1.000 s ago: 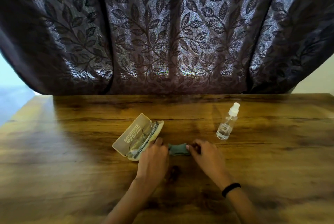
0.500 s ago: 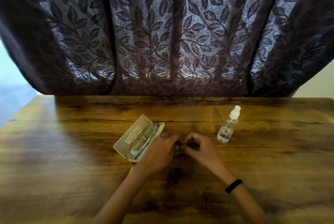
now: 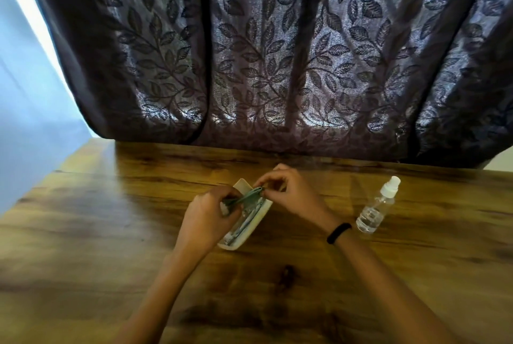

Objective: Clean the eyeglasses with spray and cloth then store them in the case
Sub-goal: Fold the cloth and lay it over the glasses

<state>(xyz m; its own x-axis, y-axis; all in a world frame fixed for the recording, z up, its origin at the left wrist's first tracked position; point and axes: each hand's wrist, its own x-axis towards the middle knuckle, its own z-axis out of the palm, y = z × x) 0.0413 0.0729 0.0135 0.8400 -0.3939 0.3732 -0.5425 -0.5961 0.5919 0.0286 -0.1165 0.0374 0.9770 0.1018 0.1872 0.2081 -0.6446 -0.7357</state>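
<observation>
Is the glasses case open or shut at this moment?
Open. The case shows its inside with the eyeglasses lying in it; both hands hold the cloth above.

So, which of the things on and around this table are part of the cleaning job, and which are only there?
Part of the job:
- green cloth, pinched between left hand and right hand
- open case, with the eyeglasses lying inside
- spray bottle, standing untouched

Only there:
- leaf-patterned curtain
- wooden table
- black wristband
</observation>
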